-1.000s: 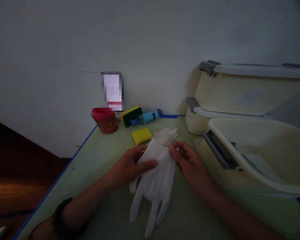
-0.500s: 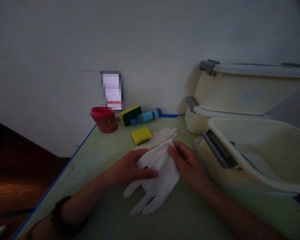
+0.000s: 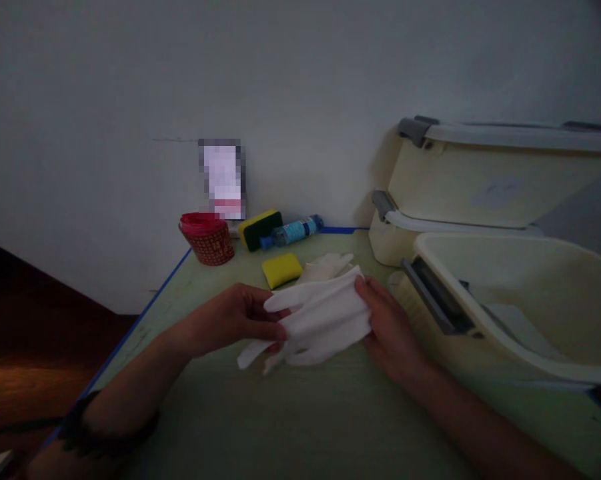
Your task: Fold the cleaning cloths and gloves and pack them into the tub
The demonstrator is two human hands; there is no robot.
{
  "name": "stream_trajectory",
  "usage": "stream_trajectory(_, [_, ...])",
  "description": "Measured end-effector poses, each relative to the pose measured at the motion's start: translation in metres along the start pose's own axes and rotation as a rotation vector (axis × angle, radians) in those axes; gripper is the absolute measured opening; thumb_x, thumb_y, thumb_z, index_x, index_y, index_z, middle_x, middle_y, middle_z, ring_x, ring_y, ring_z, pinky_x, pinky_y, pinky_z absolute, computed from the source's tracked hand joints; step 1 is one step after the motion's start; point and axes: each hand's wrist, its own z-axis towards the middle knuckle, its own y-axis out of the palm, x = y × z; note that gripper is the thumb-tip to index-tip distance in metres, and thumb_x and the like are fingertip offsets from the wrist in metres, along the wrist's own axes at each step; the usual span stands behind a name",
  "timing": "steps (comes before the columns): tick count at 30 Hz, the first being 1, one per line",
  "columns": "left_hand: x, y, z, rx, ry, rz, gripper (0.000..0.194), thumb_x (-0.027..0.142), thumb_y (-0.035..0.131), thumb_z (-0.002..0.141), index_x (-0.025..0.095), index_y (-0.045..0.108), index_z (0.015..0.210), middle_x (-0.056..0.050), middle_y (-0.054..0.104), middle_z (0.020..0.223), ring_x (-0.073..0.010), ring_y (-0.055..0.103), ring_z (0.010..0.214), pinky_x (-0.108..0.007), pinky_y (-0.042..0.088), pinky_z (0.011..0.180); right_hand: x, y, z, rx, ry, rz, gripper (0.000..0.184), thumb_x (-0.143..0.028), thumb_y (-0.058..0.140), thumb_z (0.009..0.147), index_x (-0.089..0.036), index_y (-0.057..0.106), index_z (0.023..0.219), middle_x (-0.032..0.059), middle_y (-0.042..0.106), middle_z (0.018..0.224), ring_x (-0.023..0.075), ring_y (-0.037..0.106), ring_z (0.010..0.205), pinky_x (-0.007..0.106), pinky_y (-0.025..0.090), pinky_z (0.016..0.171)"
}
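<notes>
A white cloth glove (image 3: 325, 320) is stretched sideways between my two hands, above the table. My left hand (image 3: 247, 317) pinches it near the fingers, which dangle to the left and downward. At the cuff end, my right hand (image 3: 387, 327) grips the glove with the thumb on top. Behind it, more off-white gloves (image 3: 325, 267) lie on the table, partly covered by the held one. A small yellow sponge (image 3: 281, 270) rests just beyond my left hand.
At the back stand a red woven basket (image 3: 213, 248), a phone with a blurred screen (image 3: 223, 175), a yellow-green sponge (image 3: 260, 230) and a blue bottle on its side (image 3: 297, 231). On the right are an open cream bin (image 3: 485, 347) and a stacked lidded box (image 3: 473, 180).
The glove has turned from hanging fingers-down to lying nearly level, fingers to the left. My left hand has shifted left toward its fingers; my right hand has moved slightly right.
</notes>
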Motion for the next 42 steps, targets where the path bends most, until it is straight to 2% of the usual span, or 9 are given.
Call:
stream_trajectory(7, [-0.003,0.001,0.002,-0.041,0.181,-0.127,0.019,0.024,0.061,0.075,0.018,0.062,0.093,0.0,0.065,0.09,-0.0131,0.058,0.083,-0.022,0.044,0.072,-0.004,0.001,-0.006,-0.249,0.186,-0.077,0.028,-0.041,0.067,0.068,-0.02,0.06,0.085,-0.0022,0.059,0.067,0.0084,0.05,0.05,0.02,0.037,0.046])
stream_trajectory(11, [-0.008,0.012,0.011,0.015,0.161,-0.196,0.028,0.018,0.067,0.069,0.017,0.058,0.096,-0.001,0.064,0.089,-0.013,0.059,0.083,-0.024,0.045,0.073,-0.003,0.003,-0.01,-0.258,0.183,-0.112,0.031,-0.04,0.07,0.065,-0.022,0.059,0.087,-0.0053,0.056,0.063,0.0064,0.045,0.046,0.018,0.034,0.042])
stream_trajectory(14, [-0.013,0.018,0.018,0.087,0.089,-0.168,0.022,0.018,0.069,0.067,0.016,0.059,0.085,0.001,0.064,0.08,-0.0107,0.059,0.073,-0.024,0.045,0.07,-0.002,0.004,-0.008,-0.261,0.123,0.032,0.032,-0.04,0.071,0.063,-0.02,0.059,0.086,-0.0031,0.059,0.071,0.0084,0.052,0.057,0.02,0.042,0.053])
stream_trajectory(17, [-0.015,0.02,0.02,0.182,0.086,-0.198,0.018,0.022,0.069,0.067,0.016,0.056,0.078,0.001,0.063,0.078,-0.0111,0.059,0.071,-0.025,0.045,0.068,0.0,0.006,-0.005,-0.369,0.082,0.126,0.034,-0.044,0.066,0.067,-0.019,0.06,0.089,0.0024,0.063,0.087,0.0142,0.057,0.078,0.027,0.045,0.074])
stream_trajectory(22, [-0.016,0.021,0.018,0.214,0.167,-0.352,0.021,0.023,0.069,0.068,0.015,0.052,0.078,0.0,0.062,0.074,-0.0109,0.058,0.065,-0.023,0.045,0.061,0.009,0.006,-0.008,-0.592,0.07,-0.009,0.031,-0.036,0.068,0.067,-0.021,0.062,0.094,0.0035,0.065,0.093,0.0179,0.059,0.087,0.034,0.042,0.084])
stream_trajectory(27, [-0.02,0.02,0.019,0.209,0.211,-0.452,0.019,0.018,0.066,0.064,0.015,0.048,0.071,0.004,0.054,0.063,-0.0065,0.05,0.053,-0.016,0.037,0.046,0.01,0.0,-0.01,-0.473,-0.097,-0.357,0.025,-0.034,0.063,0.074,-0.021,0.062,0.095,0.0031,0.066,0.096,0.0185,0.059,0.092,0.034,0.042,0.084])
stream_trajectory(30, [-0.019,0.021,0.018,0.184,0.189,-0.509,0.016,0.013,0.061,0.061,0.016,0.048,0.07,0.004,0.052,0.062,-0.0056,0.048,0.052,-0.014,0.035,0.045,0.007,0.0,-0.009,-0.387,-0.198,-0.38,0.025,-0.039,0.059,0.077,-0.021,0.063,0.095,0.003,0.066,0.094,0.0182,0.058,0.09,0.031,0.044,0.08])
stream_trajectory(38, [-0.013,0.026,0.019,0.152,0.137,-0.498,0.035,0.025,0.071,0.064,0.016,0.055,0.094,-0.002,0.063,0.082,-0.0146,0.06,0.073,-0.025,0.046,0.065,0.008,0.005,-0.012,-0.3,0.052,-0.178,0.033,-0.044,0.056,0.078,-0.021,0.061,0.101,0.0027,0.067,0.085,0.0143,0.06,0.07,0.024,0.045,0.06])
stream_trajectory(42, [-0.015,0.024,0.021,0.314,0.183,-0.444,0.024,0.024,0.07,0.068,0.015,0.057,0.085,-0.002,0.062,0.082,-0.0119,0.058,0.07,-0.023,0.044,0.063,0.009,0.001,-0.009,-0.479,0.151,-0.133,0.038,-0.036,0.068,0.069,-0.019,0.059,0.102,0.0033,0.067,0.087,0.0146,0.061,0.07,0.026,0.047,0.065])
